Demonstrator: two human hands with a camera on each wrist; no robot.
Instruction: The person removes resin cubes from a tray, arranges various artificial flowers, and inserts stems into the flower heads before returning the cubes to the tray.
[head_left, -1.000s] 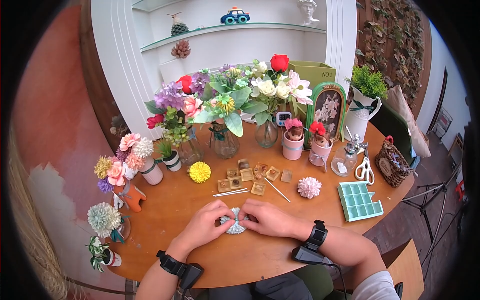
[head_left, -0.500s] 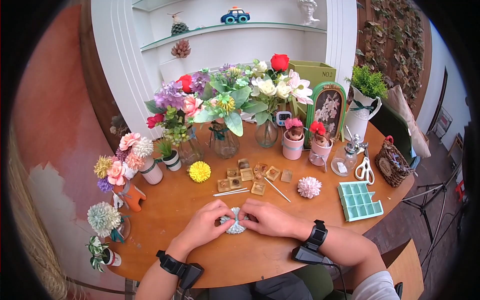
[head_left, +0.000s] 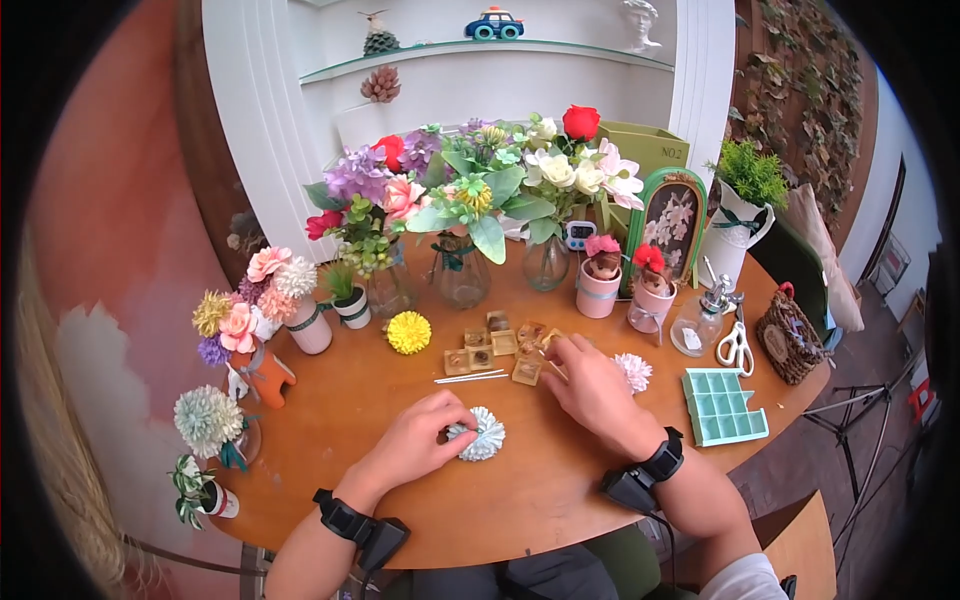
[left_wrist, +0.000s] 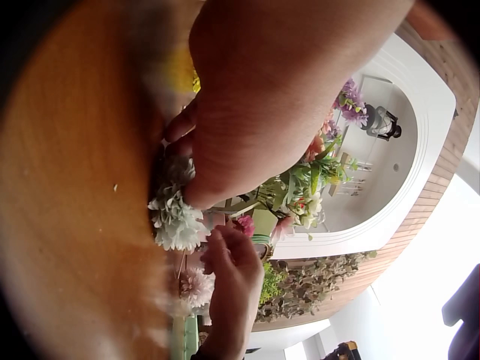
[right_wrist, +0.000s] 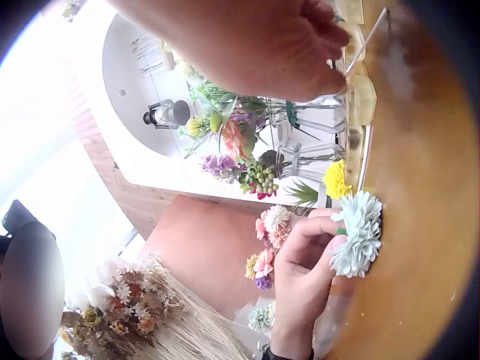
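A pale blue pompom-like artificial flower (head_left: 482,434) rests low over the table in front of the person. The left hand (head_left: 432,437) pinches it from the left between thumb and fingers; a bit of green (right_wrist: 341,231) shows at the pinch in the right wrist view. Farther out, the right hand (head_left: 592,385) reaches beside the resin-like blocks, fingers curled, its fingertips on a thin white stick (right_wrist: 367,41). Part of that stick is hidden under the hand. Two more white sticks (head_left: 470,377) lie in front of the small amber blocks (head_left: 480,355).
A yellow flower (head_left: 409,332) and a pink flower (head_left: 633,372) lie on the table (head_left: 330,430). To the right stand a turquoise compartment tray (head_left: 722,410), scissors (head_left: 735,352), a glass spray bottle (head_left: 697,325) and a wicker basket (head_left: 790,340). Vases of flowers (head_left: 462,275) line the back.
The right hand has let go of the blue flower and moved forward and right to the white stick by the blocks. The left hand keeps the flower, now turned. The head view has shifted slightly.
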